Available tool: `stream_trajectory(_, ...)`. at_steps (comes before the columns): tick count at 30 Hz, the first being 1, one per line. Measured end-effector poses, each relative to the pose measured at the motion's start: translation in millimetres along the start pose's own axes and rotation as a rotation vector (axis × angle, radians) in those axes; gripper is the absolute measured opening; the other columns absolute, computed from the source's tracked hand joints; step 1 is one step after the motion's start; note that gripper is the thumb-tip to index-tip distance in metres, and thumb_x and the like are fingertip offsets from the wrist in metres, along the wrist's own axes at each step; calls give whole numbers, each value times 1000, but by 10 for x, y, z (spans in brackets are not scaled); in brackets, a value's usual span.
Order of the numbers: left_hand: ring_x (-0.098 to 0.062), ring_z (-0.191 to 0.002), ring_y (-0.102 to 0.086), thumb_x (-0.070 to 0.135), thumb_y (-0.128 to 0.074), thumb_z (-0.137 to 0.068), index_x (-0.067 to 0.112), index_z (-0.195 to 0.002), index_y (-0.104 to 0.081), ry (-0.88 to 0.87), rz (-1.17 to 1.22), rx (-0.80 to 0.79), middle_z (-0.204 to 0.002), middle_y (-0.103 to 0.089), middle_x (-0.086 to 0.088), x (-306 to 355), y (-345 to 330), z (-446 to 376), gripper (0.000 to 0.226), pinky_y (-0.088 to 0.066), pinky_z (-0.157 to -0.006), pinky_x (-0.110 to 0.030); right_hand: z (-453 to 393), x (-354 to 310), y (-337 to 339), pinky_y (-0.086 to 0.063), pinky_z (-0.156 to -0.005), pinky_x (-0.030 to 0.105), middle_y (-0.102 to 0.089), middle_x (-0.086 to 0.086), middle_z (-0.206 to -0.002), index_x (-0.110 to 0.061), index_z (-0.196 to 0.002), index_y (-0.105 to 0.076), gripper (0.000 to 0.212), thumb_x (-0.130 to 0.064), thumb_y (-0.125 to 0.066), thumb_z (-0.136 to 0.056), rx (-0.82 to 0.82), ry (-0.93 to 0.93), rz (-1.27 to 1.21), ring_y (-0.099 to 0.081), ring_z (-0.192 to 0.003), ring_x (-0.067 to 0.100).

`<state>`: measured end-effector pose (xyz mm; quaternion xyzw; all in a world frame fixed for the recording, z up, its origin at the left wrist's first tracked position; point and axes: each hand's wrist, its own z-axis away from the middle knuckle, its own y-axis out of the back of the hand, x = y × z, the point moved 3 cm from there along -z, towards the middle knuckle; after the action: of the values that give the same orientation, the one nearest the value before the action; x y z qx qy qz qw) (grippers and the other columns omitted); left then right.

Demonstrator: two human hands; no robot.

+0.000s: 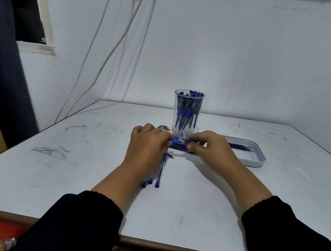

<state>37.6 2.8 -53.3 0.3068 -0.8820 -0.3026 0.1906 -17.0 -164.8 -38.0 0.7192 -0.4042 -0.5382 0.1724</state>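
A blue pen (176, 141) lies crosswise between my hands, just in front of a clear plastic cup (188, 99) full of blue pens. My left hand (147, 144) grips the pen's blue grip end. My right hand (210, 146) pinches the other end. Under the pen, a few dark refills (180, 148) lie on the table. A small bundle of clear pens with blue caps (159, 173) lies beneath my left hand and wrist, pointing toward me.
A shallow grey tray (255, 159) holding several dark refills sits to the right of my right hand. The white table (89, 178) shows scribble marks. A small patterned object (163, 127) peeks out behind my left hand. Cables hang down the wall.
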Motion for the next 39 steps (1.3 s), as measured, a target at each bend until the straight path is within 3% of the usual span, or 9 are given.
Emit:
stream_trajectory(6,-25,-83,-52,28,-55,-94,29,-102,-69,31,-29,28,-80,-65,5,8,34,3,16,-23,-77,-35,17,-5,-8,-43,-62,3,-68,-6,-78,-13,-100,-74,20,-2,-66,-86,16,-48,-299,-61,-63,-5)
stream_trajectory(10,-22,-84,-51,30,-45,-99,29,-104,-66,58,-28,2,-84,-67,7,25,58,-9,21,-21,-78,-34,10,-21,-13,-46,-67,3,-70,-1,-84,-16,-100,-74,24,0,-68,-84,43,-38,-356,-63,-73,3)
stream_trajectory(20,-21,-78,-51,32,-40,-100,29,-100,-63,73,-40,-9,-78,-65,7,59,85,-16,24,-23,-76,-35,-8,-44,-17,-44,-79,2,-68,-5,-92,-12,-107,-74,25,-2,-69,-84,79,15,-284,-63,-86,5)
stream_trajectory(24,-19,-79,-48,32,-38,-100,29,-100,-62,48,-52,-27,-77,-62,8,27,78,-20,24,-25,-79,-36,-6,-50,-21,-42,-72,-1,-68,-4,-92,-14,-105,-74,23,-4,-67,-86,63,14,-248,-61,-82,3)
stream_trajectory(26,-18,-85,-46,33,-39,-100,31,-103,-63,43,-54,-49,-81,-61,9,5,53,-33,24,-23,-81,-34,-10,-54,-51,-43,-72,4,-67,-3,-93,-17,-105,-74,22,-6,-65,-88,43,15,-186,-60,-82,4)
stream_trajectory(30,-22,-96,-49,34,-47,-97,29,-106,-66,54,-60,2,-90,-65,5,-62,25,-68,22,-24,-86,-36,-56,2,-54,-40,-87,28,-58,-5,-98,-20,-106,-74,19,-14,-65,-89,133,82,42,-50,-100,12)
stream_trajectory(35,-29,-95,-51,29,-56,-91,21,-110,-66,196,-150,212,-95,-65,-4,-198,106,-91,23,-33,-82,-41,-149,225,73,-40,-87,37,-65,1,-101,-22,-108,-74,21,-21,-65,-90,299,-11,203,-52,-104,22)
stream_trajectory(39,-31,-93,-52,26,-59,-89,17,-109,-66,226,-154,240,-94,-66,-6,-220,128,-99,23,-35,-81,-42,-216,240,23,-40,-90,40,-68,0,-102,-26,-108,-74,20,-27,-64,-91,331,-45,254,-53,-104,24)
